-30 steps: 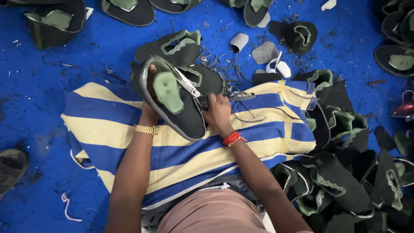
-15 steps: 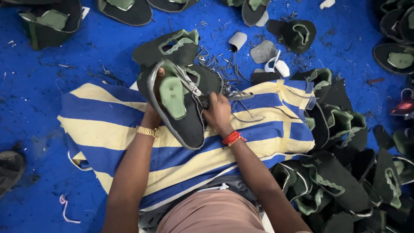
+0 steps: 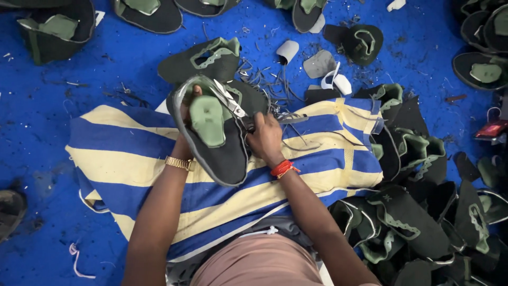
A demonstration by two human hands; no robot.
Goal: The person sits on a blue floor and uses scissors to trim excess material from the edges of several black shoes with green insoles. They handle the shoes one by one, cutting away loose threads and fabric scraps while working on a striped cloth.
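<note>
A dark shoe upper point(image 3: 219, 153) is held over the striped cloth point(image 3: 121, 140) by the left hand point(image 3: 185, 114) — closed at its rim; scissors point(image 3: 233, 103) are gripped by the right hand point(image 3: 264, 139). Soft, light, floppy it seems — best held by the edge.

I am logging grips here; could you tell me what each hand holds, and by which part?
Left hand holds the dark shoe upper by its far rim; right hand holds scissors by the handles.

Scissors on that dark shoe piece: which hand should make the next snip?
Probably the right hand: it grips the scissors with blades at the shoe upper edge. The left hand is busy holding the upper.
</note>
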